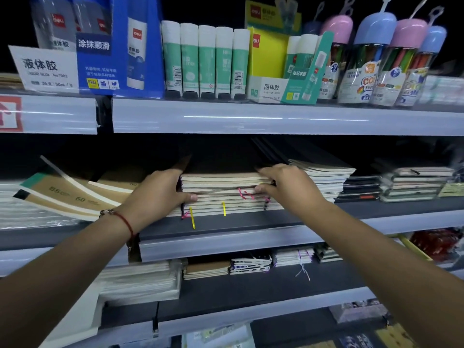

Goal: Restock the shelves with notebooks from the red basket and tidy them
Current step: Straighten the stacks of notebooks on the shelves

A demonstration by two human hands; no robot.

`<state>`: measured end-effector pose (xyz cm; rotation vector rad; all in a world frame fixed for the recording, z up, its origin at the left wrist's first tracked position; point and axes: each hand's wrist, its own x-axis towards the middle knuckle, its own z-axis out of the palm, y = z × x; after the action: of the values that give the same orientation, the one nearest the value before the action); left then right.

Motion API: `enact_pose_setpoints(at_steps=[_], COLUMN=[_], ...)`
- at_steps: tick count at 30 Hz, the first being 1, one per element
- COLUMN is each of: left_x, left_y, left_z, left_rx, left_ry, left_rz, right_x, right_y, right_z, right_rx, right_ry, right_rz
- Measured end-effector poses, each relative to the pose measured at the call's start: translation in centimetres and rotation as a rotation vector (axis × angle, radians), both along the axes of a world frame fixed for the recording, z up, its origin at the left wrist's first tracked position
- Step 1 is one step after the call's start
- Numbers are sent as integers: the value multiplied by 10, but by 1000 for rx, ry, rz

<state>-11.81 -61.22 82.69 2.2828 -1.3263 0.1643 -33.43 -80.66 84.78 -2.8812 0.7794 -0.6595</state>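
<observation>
A stack of thin notebooks [221,194] with cream page edges and pink and yellow ribbon markers lies on the middle shelf [226,224]. My left hand [160,194] grips the stack's left end, thumb across the front edge and fingers over the top. My right hand [283,184] grips the right end the same way, thumb on the front and fingers curled over the upper notebooks. The red basket is out of view.
Tilted brown B5 notebooks [72,197] lean left of the stack; more notebook piles [324,182] and dark books [361,189] sit to the right. Glue sticks [206,61] and pen tubes [374,61] fill the upper shelf. Lower shelves hold more notebooks [208,270].
</observation>
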Motion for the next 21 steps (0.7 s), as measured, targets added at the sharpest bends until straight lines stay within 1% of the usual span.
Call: enact_pose_setpoints(at_steps=[1,4,7,9,12,15,18,19,21], left_x=[-1,-14,-15,-13,-16,-19,-17,-17,-19], left_y=[1,0,-3,-4,-5,-5,-4,-4,-6], left_z=[0,-5,-11,-10,-3,-4,-6,-6,-5], left_rx=[-10,-108,-190,-229,-226,-229,-221,-219,-218], left_ry=[32,210,215,232,215,207,264,256,211], left_rz=[-25,-80,8,9,44,59,27,27,56], right_x=[1,1,-1,-1,5,12,9,7,4], right_y=[2,13,17,12,6,7,9,7,6], right_z=[-1,-8,-14,-15,-19,-23,-24,-23,-21], right_rx=[5,63,142,151,156,204,324,347,316], right_ry=[-11,-51,-106,-138,-181,-233,-198,-174,-147], right_rz=[-4,10,39,46,28,-5,24,28,16])
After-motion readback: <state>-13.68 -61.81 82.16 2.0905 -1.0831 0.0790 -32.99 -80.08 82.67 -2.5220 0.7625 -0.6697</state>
